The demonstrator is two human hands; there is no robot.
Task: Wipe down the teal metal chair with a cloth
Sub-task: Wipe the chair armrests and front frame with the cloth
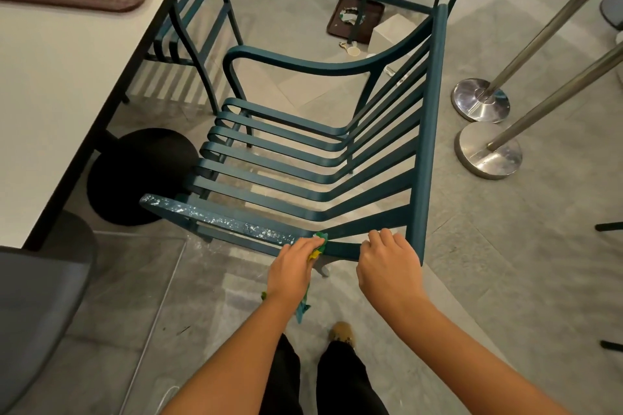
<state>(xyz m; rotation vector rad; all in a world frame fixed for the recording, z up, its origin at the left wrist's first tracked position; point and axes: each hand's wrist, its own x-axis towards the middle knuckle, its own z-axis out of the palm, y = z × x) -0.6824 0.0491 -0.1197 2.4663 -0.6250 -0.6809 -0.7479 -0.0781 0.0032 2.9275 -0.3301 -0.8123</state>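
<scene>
Left hand (pixel 292 266), fingers closed over a bunched green-and-yellow cloth (pixel 321 242), presses it onto the near armrest (pixel 209 214) of the teal chair (pixel 303 162). Right hand (pixel 387 263) grips the same rail beside the backrest corner, steadying it. White speckles cover the rail toward its front end. Likely faults: the small wad may smear the residue rather than lift it, or the cloth's hanging tail may pick up floor grit and re-soil the rail.
</scene>
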